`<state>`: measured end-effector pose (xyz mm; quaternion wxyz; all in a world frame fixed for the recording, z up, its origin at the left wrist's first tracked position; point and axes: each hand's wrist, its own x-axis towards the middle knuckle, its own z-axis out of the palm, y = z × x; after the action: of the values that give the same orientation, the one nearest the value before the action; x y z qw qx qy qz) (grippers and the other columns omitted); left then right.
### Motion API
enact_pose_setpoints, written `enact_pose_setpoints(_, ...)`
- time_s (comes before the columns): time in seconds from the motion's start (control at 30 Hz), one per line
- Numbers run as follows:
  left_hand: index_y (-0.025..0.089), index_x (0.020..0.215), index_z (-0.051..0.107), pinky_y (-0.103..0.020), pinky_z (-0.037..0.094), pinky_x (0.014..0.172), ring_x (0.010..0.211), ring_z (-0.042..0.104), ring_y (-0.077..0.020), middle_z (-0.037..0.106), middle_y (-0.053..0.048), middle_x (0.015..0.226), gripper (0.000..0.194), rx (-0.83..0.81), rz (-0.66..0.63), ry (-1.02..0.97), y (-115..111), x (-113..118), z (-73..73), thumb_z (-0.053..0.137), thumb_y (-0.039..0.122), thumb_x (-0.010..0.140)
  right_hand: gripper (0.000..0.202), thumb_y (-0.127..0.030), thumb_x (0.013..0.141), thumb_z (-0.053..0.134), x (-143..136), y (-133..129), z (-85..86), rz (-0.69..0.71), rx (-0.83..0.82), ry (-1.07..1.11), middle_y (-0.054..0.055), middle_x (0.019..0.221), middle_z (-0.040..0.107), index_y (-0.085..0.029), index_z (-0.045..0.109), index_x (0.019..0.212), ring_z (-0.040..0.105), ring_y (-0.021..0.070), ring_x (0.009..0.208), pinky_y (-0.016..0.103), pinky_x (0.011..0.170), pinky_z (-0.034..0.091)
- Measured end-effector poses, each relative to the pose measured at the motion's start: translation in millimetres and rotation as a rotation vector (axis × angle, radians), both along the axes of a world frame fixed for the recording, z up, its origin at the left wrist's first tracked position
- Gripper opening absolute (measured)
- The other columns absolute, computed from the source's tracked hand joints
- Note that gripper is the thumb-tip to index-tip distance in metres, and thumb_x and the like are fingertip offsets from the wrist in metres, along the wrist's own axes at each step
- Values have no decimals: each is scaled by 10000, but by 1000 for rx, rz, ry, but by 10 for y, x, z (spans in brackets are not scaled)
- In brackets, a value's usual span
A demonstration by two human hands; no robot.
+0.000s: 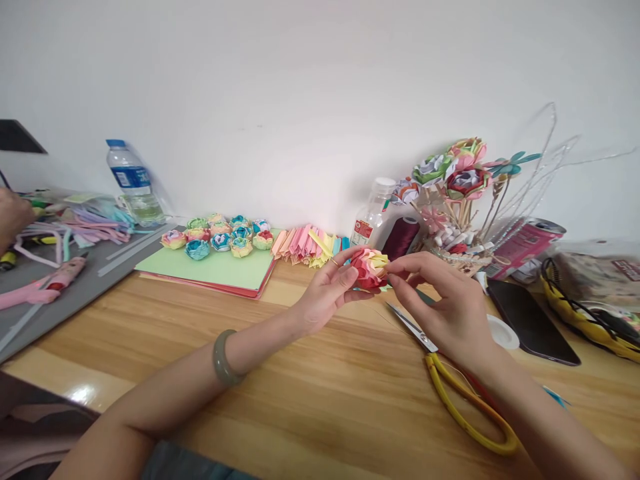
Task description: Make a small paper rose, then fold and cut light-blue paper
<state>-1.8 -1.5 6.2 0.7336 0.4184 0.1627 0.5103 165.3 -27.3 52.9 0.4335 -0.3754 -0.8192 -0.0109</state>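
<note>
A small paper flower with red, pink and yellow petals is held up over the wooden table. My left hand cradles it from the left, thumb in front and fingers behind and below. From the other side, my right hand pinches at its yellow petals with thumb and forefinger; the exact contact is partly hidden. Below my right hand lie yellow-handled scissors, blades toward the upper left, partly covered by my wrist. Behind the flower is a pile of folded paper strips in pink, orange and yellow.
Several finished paper flowers rest on stacked green paper. A glass bottle, dark thread spool, flower arrangement and phone stand or lie rightward. Leftward are a water bottle, pink glue gun and another person's hand.
</note>
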Motion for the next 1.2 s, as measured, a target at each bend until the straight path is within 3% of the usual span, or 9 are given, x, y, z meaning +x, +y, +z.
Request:
enact_pose_setpoints(0.23, 278, 1114, 572, -299, 522, 788, 814, 660, -137, 646, -15, 1046, 473, 12, 35, 21, 22, -11, -6, 717, 415, 686, 109, -183, 822, 565, -12, -15, -3, -67, -79, 55, 12, 806, 681, -212, 621, 911, 603, 130, 660, 262, 595, 488)
enact_pose_setpoints(0.43, 286, 1095, 567, -319, 525, 774, 860, 658, -171, 641, -11, 1026, 492, 27, 45, 63, 16, -11, 2, 731, 439, 657, 105, -206, 831, 548, 9, -3, 62, -31, -213, 53, 9, 758, 677, -207, 642, 877, 597, 121, 614, 233, 512, 461)
enact_pose_setpoints(0.67, 268, 1093, 568, -278, 522, 726, 796, 634, -129, 629, -4, 937, 439, 28, 89, 55, 30, -9, -29, 692, 431, 705, 147, -140, 788, 586, -6, -32, -7, -35, 227, -171, 64, 853, 668, -194, 636, 916, 599, 165, 751, 301, 647, 489)
enact_pose_setpoints(0.73, 268, 1086, 575, -260, 519, 728, 803, 624, -119, 617, -4, 940, 426, 41, 93, 54, 29, -6, -25, 696, 419, 706, 122, -147, 787, 589, -16, -25, -18, -42, 180, -151, 57, 841, 667, -198, 636, 888, 598, 160, 741, 286, 619, 485)
enact_pose_setpoints(0.87, 257, 1041, 605, -261, 520, 751, 812, 604, -106, 583, -5, 992, 412, 43, 112, 62, 19, -7, 4, 737, 378, 670, 64, -194, 803, 577, -24, 6, 28, -18, -145, -53, 15, 746, 657, -201, 633, 772, 567, 112, 612, 227, 499, 439)
enact_pose_setpoints(0.97, 233, 1005, 616, -281, 526, 743, 791, 599, -112, 589, -10, 968, 428, 31, 103, 80, 14, -12, 20, 768, 367, 628, 93, -204, 807, 572, -12, 27, 65, 19, -284, -16, 0, 704, 651, -198, 644, 747, 546, 96, 569, 210, 468, 410)
enact_pose_setpoints(1.07, 219, 988, 619, -310, 527, 738, 786, 599, -127, 605, -17, 929, 431, 30, 82, 95, 21, -12, 16, 770, 380, 618, 104, -195, 796, 568, -3, 26, 61, -1, -269, -32, -1, 687, 645, -193, 636, 717, 543, 96, 568, 212, 476, 405)
enact_pose_setpoints(1.2, 212, 973, 627, -303, 507, 775, 823, 591, -119, 613, -10, 971, 476, 31, 69, 93, 36, 2, -4, 823, 266, 544, 108, -205, 795, 549, -10, 2, 4, -112, -67, -136, 18, 704, 639, -179, 631, 731, 550, 110, 590, 229, 509, 411)
